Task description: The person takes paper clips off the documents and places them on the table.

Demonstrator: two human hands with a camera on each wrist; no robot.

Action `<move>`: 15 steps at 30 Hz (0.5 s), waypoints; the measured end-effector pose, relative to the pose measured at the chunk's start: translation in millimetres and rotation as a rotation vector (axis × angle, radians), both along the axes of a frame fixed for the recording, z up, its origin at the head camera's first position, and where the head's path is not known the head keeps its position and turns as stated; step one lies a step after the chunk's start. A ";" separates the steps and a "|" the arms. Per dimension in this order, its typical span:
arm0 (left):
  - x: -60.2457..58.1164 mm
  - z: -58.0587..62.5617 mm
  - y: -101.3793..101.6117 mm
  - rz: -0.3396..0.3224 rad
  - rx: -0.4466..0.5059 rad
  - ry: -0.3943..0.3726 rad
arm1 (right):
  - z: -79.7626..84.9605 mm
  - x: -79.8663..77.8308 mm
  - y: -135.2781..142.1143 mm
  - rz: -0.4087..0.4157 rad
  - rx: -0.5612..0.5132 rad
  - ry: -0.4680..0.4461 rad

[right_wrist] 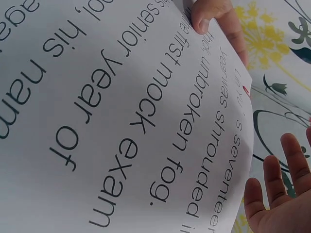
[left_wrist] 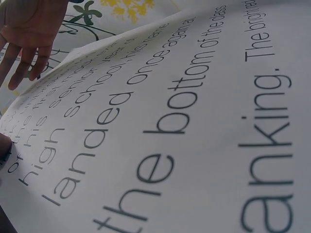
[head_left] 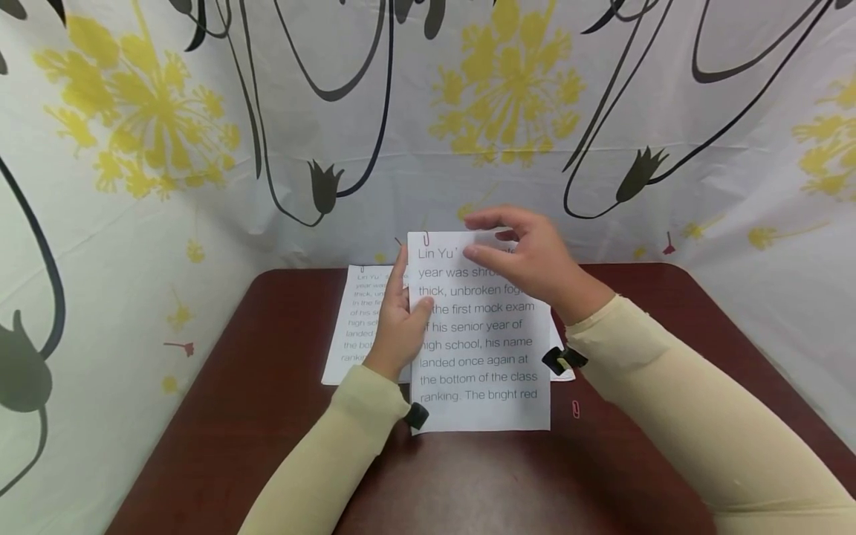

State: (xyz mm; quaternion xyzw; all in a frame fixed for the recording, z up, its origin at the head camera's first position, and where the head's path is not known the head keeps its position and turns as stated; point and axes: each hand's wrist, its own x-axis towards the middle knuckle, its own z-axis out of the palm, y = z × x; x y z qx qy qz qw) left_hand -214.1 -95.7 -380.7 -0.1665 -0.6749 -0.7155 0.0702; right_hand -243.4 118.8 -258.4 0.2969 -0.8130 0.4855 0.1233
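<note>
My left hand (head_left: 397,331) holds a printed sheet of paper (head_left: 478,371) upright by its left edge, the thumb pressed on the front and the fingers behind. A red paper clip (head_left: 426,238) sits on the sheet's top edge near the left corner; the right wrist view shows this clip (right_wrist: 246,91) too. By the top right part of the sheet hovers my right hand (head_left: 531,253), fingers spread apart from the thumb and nothing held. From the left wrist, that same right hand (left_wrist: 36,36) appears beyond the paper with its fingers loosely extended.
Behind the held sheet, more printed paper (head_left: 351,327) lies on the dark red-brown table (head_left: 267,438), with a clip (head_left: 362,270) at its top. A loose red paper clip (head_left: 576,409) lies to the right. A flower-patterned curtain (head_left: 401,126) hangs behind the table.
</note>
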 end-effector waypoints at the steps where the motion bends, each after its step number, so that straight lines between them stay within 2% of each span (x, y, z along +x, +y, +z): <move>1: -0.1 -0.1 0.0 -0.001 0.003 0.003 | 0.1 -0.4 -0.8 0.000 -0.002 -0.005; 15: -1.1 -0.5 -0.3 -0.024 0.013 0.012 | 2.6 -3.2 -9.6 0.011 -0.018 -0.043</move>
